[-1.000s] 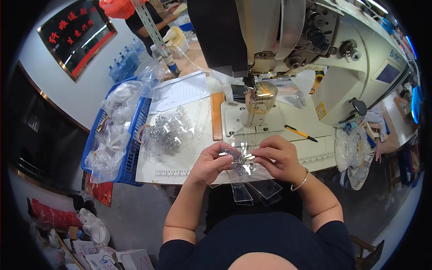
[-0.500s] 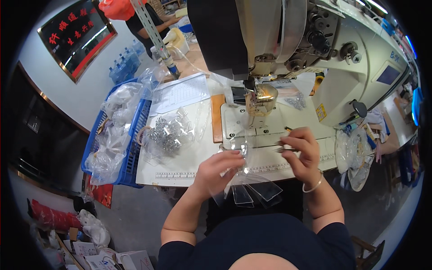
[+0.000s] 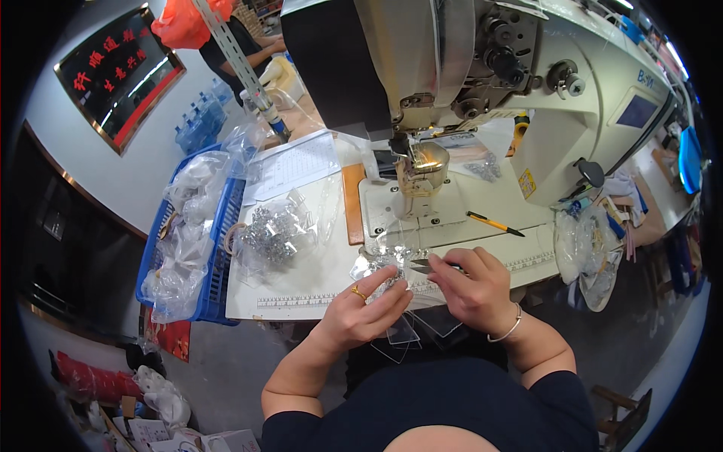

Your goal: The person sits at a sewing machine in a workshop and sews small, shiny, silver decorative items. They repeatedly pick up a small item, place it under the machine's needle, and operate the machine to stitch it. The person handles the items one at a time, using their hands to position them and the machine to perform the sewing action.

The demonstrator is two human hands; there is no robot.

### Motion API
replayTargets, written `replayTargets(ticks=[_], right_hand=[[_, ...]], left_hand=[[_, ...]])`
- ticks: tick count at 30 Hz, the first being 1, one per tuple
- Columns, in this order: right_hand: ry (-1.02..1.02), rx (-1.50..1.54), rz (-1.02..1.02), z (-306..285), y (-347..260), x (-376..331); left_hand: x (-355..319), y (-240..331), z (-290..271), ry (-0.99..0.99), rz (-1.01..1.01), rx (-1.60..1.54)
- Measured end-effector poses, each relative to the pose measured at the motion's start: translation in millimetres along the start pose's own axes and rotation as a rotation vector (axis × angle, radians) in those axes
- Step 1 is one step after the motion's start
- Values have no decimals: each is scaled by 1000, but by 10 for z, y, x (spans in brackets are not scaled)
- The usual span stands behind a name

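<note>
At the surface's near edge I pinch the clear plastic piece (image 3: 388, 271) with my left hand (image 3: 369, 309) to steady it, while my right hand (image 3: 474, 290) grips small snips (image 3: 423, 265) against it.

At lower centre of the frame, the left hand (image 3: 367, 307) pinches a clear plastic piece (image 3: 392, 265) on the bench (image 3: 301, 290). The right hand (image 3: 473, 288) grips what may be small snips (image 3: 423, 264) beside it.
</note>
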State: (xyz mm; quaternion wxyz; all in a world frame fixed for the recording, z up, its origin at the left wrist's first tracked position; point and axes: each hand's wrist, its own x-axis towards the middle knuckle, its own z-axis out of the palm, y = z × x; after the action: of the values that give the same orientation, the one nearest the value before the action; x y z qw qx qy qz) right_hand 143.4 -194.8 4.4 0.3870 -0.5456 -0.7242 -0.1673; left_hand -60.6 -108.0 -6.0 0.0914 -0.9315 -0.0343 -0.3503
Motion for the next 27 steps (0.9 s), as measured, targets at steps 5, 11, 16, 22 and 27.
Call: replayTargets(ticks=[5,11,16,22,27], right_hand=[[-1,64,73,117,-24,-24],[-5,127,135,180,-42,-15],[16,93,128,215,-64,5],[15,85,143,211,-50,14],[35,171,151,283,-37,3]], left_hand=[[-22,0,38,43,7,12],[-24,6,63,55,10,11],[22,67,78,85,-40,-40],[-23,43,133,82,-14,-41],[-17,52,102,92,-96,-80]])
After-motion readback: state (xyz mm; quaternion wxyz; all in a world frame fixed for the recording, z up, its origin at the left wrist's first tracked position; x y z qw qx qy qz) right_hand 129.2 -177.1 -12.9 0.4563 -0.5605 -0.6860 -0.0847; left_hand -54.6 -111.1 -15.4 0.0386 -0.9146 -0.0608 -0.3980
